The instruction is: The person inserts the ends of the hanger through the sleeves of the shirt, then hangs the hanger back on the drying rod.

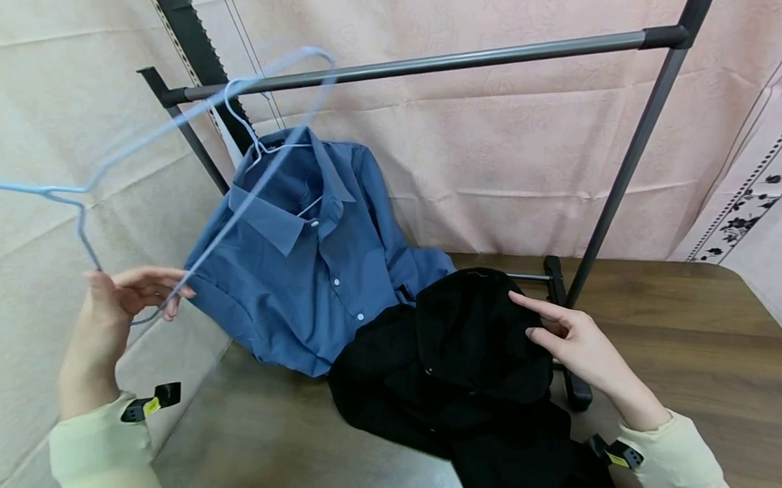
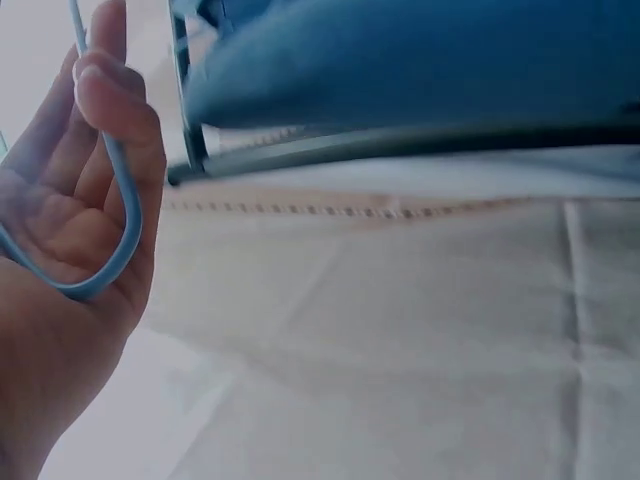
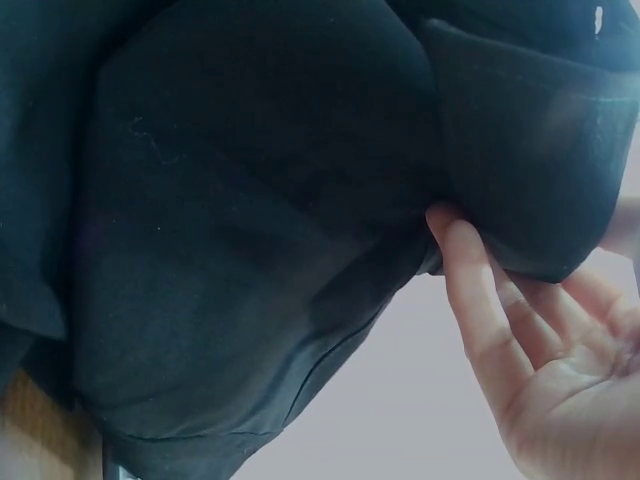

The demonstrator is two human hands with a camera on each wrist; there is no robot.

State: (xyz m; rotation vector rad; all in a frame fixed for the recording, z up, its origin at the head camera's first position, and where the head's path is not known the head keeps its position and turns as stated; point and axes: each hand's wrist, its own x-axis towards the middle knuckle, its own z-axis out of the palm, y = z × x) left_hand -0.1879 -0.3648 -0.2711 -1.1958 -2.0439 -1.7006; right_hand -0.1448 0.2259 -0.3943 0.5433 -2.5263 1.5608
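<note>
My left hand (image 1: 130, 292) holds a light blue hanger (image 1: 237, 211) at one end, raised in front of the rack. In the left wrist view, the hanger's bent wire (image 2: 130, 200) runs across the palm and passes between thumb and fingers. At the right, my right hand (image 1: 581, 344) grips a black collared garment (image 1: 478, 340) near its collar. Its fingers reach under the collar flap (image 3: 530, 150) in the right wrist view, partly hidden by the cloth. A blue button shirt (image 1: 279, 290) hangs behind the black garment, on another light blue hanger.
A dark metal rack rail (image 1: 501, 57) crosses the upper part of the head view, with a slanting upright (image 1: 633, 159) at right. Below lies a brown wooden tabletop (image 1: 678, 340). Pale patterned cloth (image 1: 496, 183) hangs behind the rack.
</note>
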